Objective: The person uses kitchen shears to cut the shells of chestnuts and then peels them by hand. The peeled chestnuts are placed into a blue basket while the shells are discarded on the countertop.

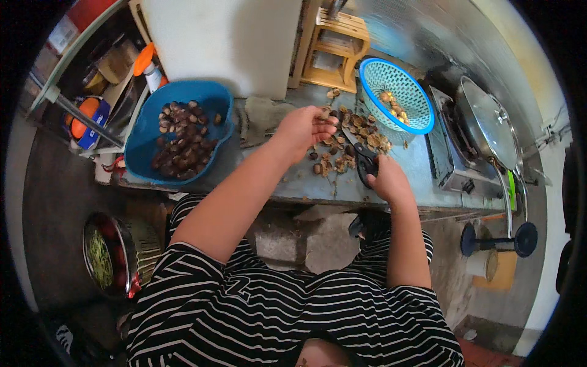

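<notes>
My left hand (300,130) hovers over the counter, its fingertips pinched on a chestnut (323,113) that they partly hide. My right hand (392,180) grips the black handles of a pair of scissors (365,159), whose blades point up and left toward the shells. Beneath and between both hands lies a scatter of brown chestnut shells (373,137) and crumbs. To the left, a blue plastic basin (224,98) holds many dark, unpeeled chestnuts (185,153). Beyond my right hand, a light-blue colander (424,126) contains several yellowish peeled chestnuts (396,110).
A folded grey cloth (263,119) lies right of the basin. Behind stands a wooden rack (330,80). On the right, a gas stove (463,176) carries a glass-lidded pan (488,126), its handles overhanging the front edge. A spray bottle (153,73) stands behind the basin.
</notes>
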